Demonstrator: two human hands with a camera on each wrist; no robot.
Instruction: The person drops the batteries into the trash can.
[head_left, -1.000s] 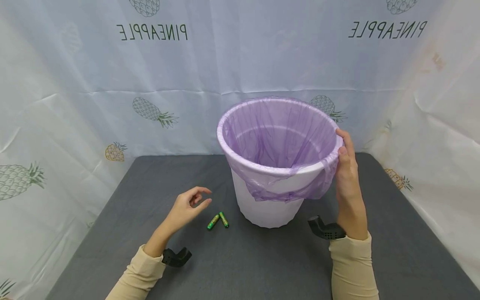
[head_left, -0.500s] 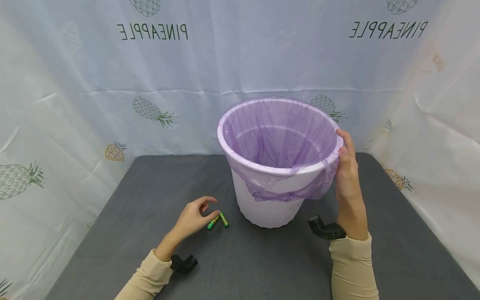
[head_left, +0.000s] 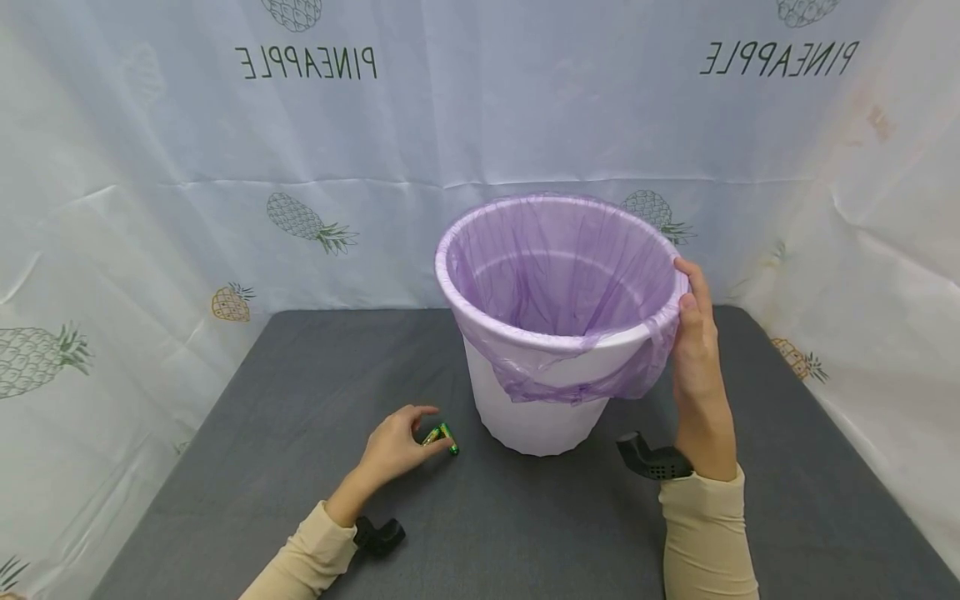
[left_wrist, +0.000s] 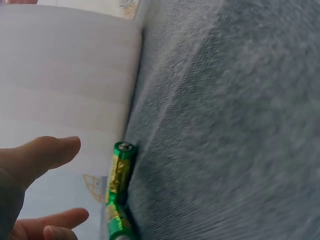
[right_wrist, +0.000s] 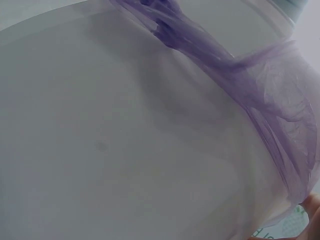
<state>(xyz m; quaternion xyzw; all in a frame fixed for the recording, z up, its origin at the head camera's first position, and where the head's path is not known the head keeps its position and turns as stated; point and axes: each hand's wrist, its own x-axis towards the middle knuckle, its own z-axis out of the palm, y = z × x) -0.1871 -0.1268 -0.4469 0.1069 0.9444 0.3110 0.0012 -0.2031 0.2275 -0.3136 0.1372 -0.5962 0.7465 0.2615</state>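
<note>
Two green-and-gold batteries (left_wrist: 119, 172) lie on the dark cloth by the foot of a white trash can (head_left: 536, 421). My left hand (head_left: 396, 446) hovers over them with thumb and fingers apart, partly covering them in the head view. In the left wrist view a gap shows between the thumb (left_wrist: 50, 152) and the batteries. On the other side, my right hand (head_left: 693, 358) grips the can's right rim, fingers over the edge and thumb lower. A thin purple bag (head_left: 630, 379) lines the can and folds over its rim.
The can stands upright on a table with a dark grey cloth (head_left: 517, 533). Pale curtains (head_left: 420, 125) printed with pineapples hang behind the table and at both sides. A black camera mount (head_left: 652, 458) is strapped to each wrist.
My left hand has come down and to the right, from beside the batteries to over them. The right hand and the trash can have stayed in place.
</note>
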